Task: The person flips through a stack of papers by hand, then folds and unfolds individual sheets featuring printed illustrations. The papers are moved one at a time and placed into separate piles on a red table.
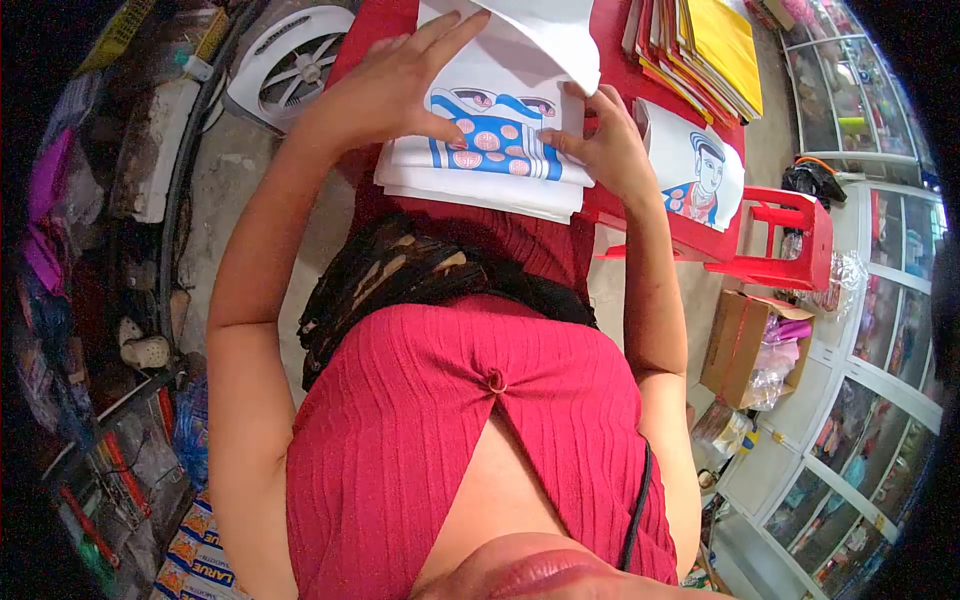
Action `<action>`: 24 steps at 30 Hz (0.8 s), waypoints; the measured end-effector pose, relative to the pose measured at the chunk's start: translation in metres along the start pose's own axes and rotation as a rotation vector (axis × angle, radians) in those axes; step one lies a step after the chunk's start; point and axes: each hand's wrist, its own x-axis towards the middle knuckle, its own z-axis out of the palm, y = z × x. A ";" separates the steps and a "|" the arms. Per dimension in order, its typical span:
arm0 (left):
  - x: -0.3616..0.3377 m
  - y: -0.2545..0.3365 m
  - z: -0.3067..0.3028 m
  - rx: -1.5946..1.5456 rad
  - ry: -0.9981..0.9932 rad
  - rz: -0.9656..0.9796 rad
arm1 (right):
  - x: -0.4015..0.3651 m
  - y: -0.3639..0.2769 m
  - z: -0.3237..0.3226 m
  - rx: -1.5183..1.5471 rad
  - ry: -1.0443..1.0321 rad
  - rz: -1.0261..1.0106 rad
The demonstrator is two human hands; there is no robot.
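A stack of white paper sheets (480,200) lies in front of me on a red table. The upper printed sheet (490,135) shows eyes and a blue band with pink round motifs; its far part curls up and bends over. My left hand (405,85) is spread over the left side, its thumb on the blue band and its fingers raised by the curled part. On the right edge, my right hand (612,140) grips the sheet, thumb on the print and fingers by the curl. Some of its fingertips are hidden.
Right of the stack, another printed sheet (700,165) with a drawn figure lies on the red table (605,50). Yellow and red folders (715,55) are piled behind it. A red stool (800,240), a cardboard box (745,345) and glass cabinets stand right; a white fan (295,70) left.
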 end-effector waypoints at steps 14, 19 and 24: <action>0.007 0.001 0.006 0.072 -0.117 -0.027 | 0.000 0.010 0.000 -0.043 -0.037 -0.065; -0.002 0.001 0.006 0.102 -0.167 -0.013 | -0.001 0.009 0.000 -0.055 -0.046 -0.046; -0.007 -0.004 0.006 0.083 -0.173 0.071 | -0.001 0.009 -0.001 -0.075 -0.047 -0.069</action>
